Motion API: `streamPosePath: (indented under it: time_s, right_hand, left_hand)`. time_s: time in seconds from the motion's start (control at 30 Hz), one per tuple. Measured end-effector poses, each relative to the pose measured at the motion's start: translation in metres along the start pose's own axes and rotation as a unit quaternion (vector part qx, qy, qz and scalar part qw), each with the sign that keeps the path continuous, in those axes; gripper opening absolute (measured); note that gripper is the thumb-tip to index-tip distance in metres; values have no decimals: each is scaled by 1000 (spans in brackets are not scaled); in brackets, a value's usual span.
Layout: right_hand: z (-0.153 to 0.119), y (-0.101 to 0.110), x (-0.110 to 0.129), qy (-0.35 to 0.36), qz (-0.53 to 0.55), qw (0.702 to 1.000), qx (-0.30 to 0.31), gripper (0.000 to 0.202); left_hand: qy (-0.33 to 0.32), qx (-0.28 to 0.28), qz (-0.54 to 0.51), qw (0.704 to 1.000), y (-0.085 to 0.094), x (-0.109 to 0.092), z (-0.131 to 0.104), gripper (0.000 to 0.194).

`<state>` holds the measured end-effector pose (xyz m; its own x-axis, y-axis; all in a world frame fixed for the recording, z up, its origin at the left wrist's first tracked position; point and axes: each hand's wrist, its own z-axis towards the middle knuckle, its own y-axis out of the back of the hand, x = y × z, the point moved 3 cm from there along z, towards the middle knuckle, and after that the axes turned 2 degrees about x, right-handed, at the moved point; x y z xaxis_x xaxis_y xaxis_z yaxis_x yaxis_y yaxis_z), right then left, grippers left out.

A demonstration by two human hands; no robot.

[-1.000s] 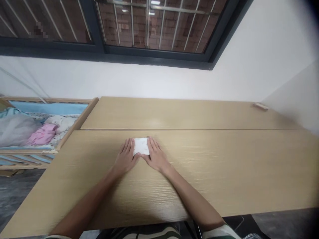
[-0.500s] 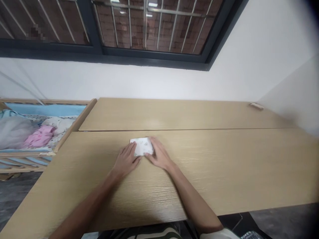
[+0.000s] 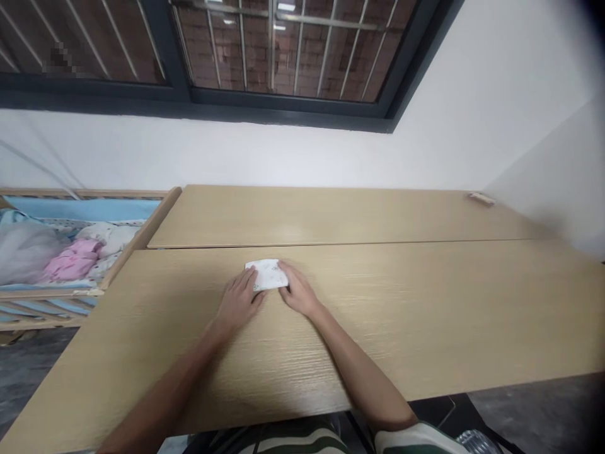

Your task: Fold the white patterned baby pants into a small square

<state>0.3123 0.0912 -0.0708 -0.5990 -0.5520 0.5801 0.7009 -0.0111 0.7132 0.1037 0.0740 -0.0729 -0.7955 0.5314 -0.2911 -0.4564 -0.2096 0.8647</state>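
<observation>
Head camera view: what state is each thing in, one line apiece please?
White piece, faintly printed; whether folded, unclear.
Left hand, laid over the piece's left edge.
Right hand, curved at its right edge.
Pink cloth, crumpled inside the crib.
Tabletop, two panels with a narrow seam.
Window, barred; open or shut, cannot tell.

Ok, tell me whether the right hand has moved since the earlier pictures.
Yes, the right hand has shifted slightly rightward, judged against the dark window frame.
</observation>
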Motion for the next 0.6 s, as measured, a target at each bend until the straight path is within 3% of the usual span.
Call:
streamPosePath:
  time_s: [0.2,0.33,0.47,0.6]
  right_hand:
    - [3,5,6,-28,68,997,-33,36]
    - [10,17,17,-97,136,984,-63,40]
    - [24,32,35,-118,199,970,-69,51]
    - [37,34,41,-114,170,978,-27,39]
  left_hand:
    - [47,22,-78,996,14,0,9,33]
    - [83,9,-105,991,40,-11,11,27]
    - [139,18,-194,971,56,-25,-1,33]
    - [213,43,-300,929,47,-35,-18,54]
